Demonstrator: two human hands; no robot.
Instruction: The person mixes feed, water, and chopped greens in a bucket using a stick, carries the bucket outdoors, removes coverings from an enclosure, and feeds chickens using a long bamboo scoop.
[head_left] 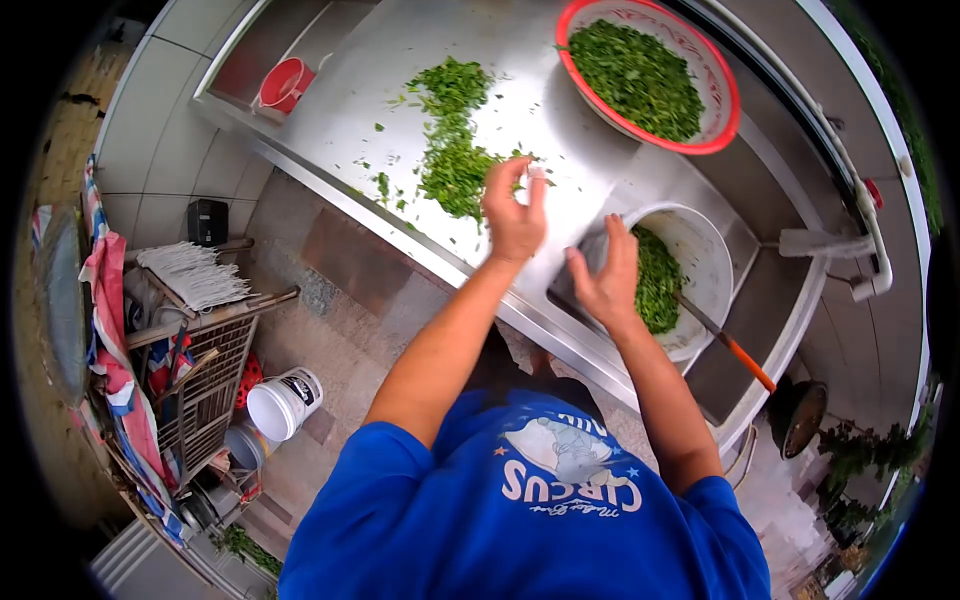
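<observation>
My left hand [515, 208] is over the steel counter, its fingers loosely curled and the thumb apart from them. Beside these fingers lies a pile of chopped green leaves [450, 150], with loose bits scattered around it. My right hand [606, 278] has its fingers stretched out by the rim of a white bucket [712, 262], thumb apart. Partly hidden behind that hand is a dark grey flat-sided thing [570, 283] whose kind I cannot tell. More chopped greens [656, 285] lie inside the tilted bucket. Leaning over its rim is an orange-handled tool [748, 362].
A red-rimmed basin [724, 105] full of chopped greens stands at the counter's far right. At the far left, a red cup [285, 84] sits in a basin section. White tub [285, 405] and a wooden rack [210, 385] are on the floor to the left.
</observation>
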